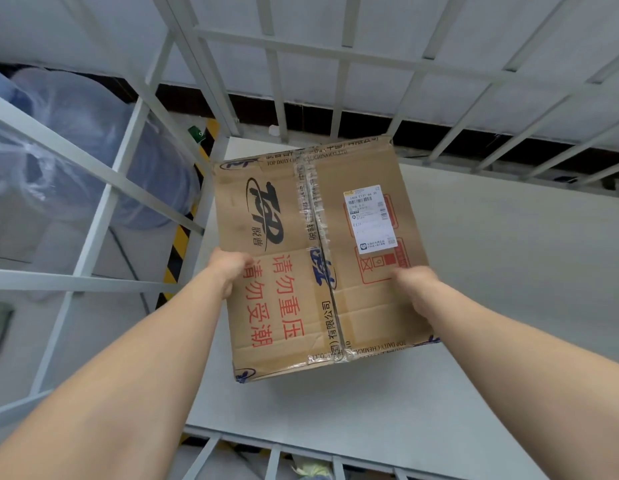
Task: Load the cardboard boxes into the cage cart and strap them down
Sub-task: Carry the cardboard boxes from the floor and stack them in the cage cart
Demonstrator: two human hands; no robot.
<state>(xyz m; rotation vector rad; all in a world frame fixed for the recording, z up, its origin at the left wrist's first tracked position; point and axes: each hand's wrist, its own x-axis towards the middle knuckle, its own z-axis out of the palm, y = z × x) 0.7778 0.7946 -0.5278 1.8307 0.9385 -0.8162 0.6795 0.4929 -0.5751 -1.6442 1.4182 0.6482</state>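
Fingers (244, 263) of my left hand (228, 268) are curled over the left edge of the cardboard box (318, 258), thumb side on the top face, gripping it. My right hand (417, 285) lies on the top face near the right edge, but it is blurred and I cannot tell whether its fingers curl or lie flat.

The box is inside the cage cart (276, 84), over its pale floor plate (491, 278), toward the far left corner; I cannot tell whether it has touched down. It is worn brown cardboard, creased, with a dented far right corner. Crinkled clear tape (309, 202) runs along the centre seam. The left flap carries a dark "TOP" logo and red Chinese characters; the right flap carries a white shipping label (370, 220) over red print.
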